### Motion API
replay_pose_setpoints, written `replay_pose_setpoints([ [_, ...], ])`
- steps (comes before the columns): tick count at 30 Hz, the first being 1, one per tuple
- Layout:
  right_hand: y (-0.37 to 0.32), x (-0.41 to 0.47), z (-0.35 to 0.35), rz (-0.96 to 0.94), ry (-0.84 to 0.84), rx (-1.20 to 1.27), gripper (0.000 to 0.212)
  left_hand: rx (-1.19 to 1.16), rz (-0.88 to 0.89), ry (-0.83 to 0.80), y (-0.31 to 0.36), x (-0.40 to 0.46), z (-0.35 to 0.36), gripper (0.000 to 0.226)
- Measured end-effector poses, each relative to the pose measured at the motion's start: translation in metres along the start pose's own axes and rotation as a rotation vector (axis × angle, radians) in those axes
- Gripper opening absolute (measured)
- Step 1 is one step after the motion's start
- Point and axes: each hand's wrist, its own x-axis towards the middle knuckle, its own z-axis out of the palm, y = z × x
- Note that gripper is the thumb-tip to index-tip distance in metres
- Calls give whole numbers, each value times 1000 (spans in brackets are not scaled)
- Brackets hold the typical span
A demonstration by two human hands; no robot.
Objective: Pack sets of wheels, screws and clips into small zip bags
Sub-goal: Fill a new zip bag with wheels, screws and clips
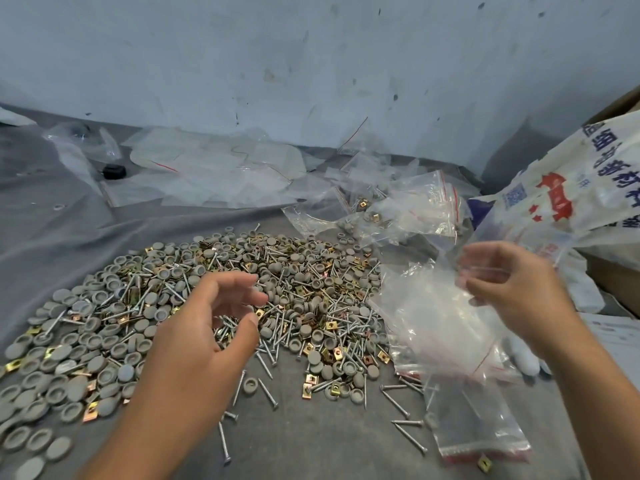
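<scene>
Landmark = the big mixed pile [214,306] of grey wheels, screws and brass clips, spread over a grey cloth on the worktop [311,441]. Left hand [214,317] hovers just above the pile's middle, fingers and thumb loosely curved and apart, holding nothing; looks ready to pick. Right hand [512,289] is up at the pile's right edge, thumb and fingertips pinching the top of a clear zip bag [429,317]; bag hangs down limp, bottom draped over the pile's right fringe; whether its mouth is open, can't tell. More small empty bags [481,424] w/ red zip lines lie flat just right of the pile's near corner. Filled bags [384,213] sit just beyond the pile's far right; a printed sack [581,181] further right.

Handling, my guess: bag film is thin, floppy, slick; best held at the stiffer zip strip, one lip pinched so the mouth gapes; gripping lower would just crumple it. Wheels [173,271] are light, hard, rounded, easy to pinch by the rim but may roll. Screws [266,393] are thin, pointed, tangled; take by the shank, points could pierce film. Clips [313,379] are small, flat, sharp-edged; need fingertip pinch.
</scene>
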Motion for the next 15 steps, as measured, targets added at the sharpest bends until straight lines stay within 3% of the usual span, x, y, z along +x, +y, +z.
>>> replay_pose_setpoints([
  [3,-31,-8,2,-69,12,210,36,-4,23,-26,2,-3,5,27],
  [5,-54,-17,15,-45,-118,415,41,-74,8,-90,4,-5,12,26],
  [9,-84,-39,61,12,-509,633,51,-524,-234,-295,10,-2,21,95],
  [10,-87,-43,75,21,-565,659,52,-694,-304,-344,11,0,20,98],
  [12,-87,-48,100,67,-590,695,52,-931,-343,-324,9,3,15,77],
  [15,-76,-51,121,302,-639,885,59,-949,-346,-51,2,8,5,43],
])
